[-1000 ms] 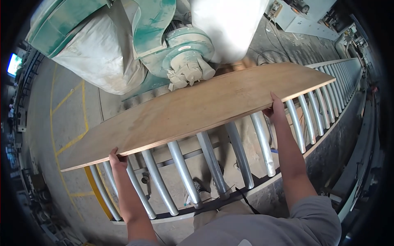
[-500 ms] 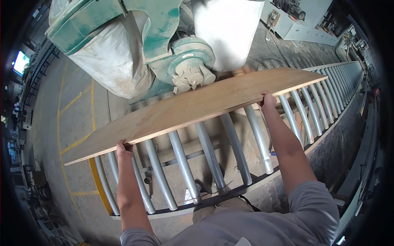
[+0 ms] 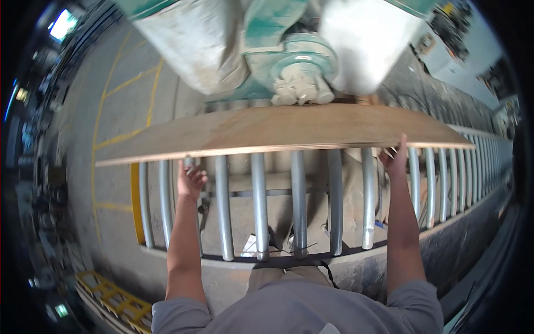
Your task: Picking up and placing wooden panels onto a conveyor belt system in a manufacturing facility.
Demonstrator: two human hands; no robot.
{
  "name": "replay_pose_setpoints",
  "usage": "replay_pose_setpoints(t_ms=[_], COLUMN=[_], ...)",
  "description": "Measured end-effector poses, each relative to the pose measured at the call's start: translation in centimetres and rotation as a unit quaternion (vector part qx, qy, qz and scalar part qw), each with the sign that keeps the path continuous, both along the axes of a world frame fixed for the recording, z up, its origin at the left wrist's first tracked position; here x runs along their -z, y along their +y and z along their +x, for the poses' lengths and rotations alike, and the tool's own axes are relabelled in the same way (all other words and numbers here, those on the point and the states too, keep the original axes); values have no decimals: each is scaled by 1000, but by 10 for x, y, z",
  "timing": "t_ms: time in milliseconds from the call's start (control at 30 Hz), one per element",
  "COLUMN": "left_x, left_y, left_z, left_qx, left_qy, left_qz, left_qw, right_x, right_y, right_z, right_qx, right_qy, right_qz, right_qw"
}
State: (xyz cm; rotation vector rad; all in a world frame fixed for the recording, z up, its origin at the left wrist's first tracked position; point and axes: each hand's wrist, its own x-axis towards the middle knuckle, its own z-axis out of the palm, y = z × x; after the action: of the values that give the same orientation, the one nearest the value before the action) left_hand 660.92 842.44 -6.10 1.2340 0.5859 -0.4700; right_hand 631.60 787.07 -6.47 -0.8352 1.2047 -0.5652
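We are seeing the plywood board point(image 3: 289, 127) lying over the metal rollers point(image 3: 259, 206), the left hand point(image 3: 192, 181) hanging open just below its near edge and the right hand point(image 3: 395, 162) spreading loose fingers, thumb overlapping that edge. With neither hand visibly clamping, we are judging that an uneven push could be skewing the board into the dusty green machine point(image 3: 308, 58). The board is hiding the rollers' far ends, and blur is leaving fingertip contact uncertain.

At twelve o'clock, the wooden board point(image 3: 289, 128) and the green machine point(image 3: 320, 50) beyond are blocking me; toward six, gaps between metal rollers point(image 3: 260, 195) are leaving passage.
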Motion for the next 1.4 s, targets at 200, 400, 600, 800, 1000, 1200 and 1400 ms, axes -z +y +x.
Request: replay_pose_setpoints(t_ms=[200,400,600,800,1000,1200,1400], left_x=[57,85,87,137,116,121,159], left_y=[130,324,428,561,676,814,941], left_z=[-181,-441,-569,-671,-711,-616,-430], left_qx=[188,146,176,51,-192,-274,-139], left_qy=[51,321,229,190,438,399,250], left_qz=[268,414,491,250,95,98,147], left_qw=[943,839,822,948,873,870,947], right_x=[77,137,147,66,67,69,190], right_y=[93,310,470,653,852,1003,1040], right_z=[-90,-147,-140,-15,54,123,165], right_qx=[-72,-152,-710,-720,-662,-721,-611], right_qy=[7,54,43,-49,133,188,139], right_qz=[-42,138,-320,387,184,137,248], right_qw=[997,977,625,574,715,653,739])
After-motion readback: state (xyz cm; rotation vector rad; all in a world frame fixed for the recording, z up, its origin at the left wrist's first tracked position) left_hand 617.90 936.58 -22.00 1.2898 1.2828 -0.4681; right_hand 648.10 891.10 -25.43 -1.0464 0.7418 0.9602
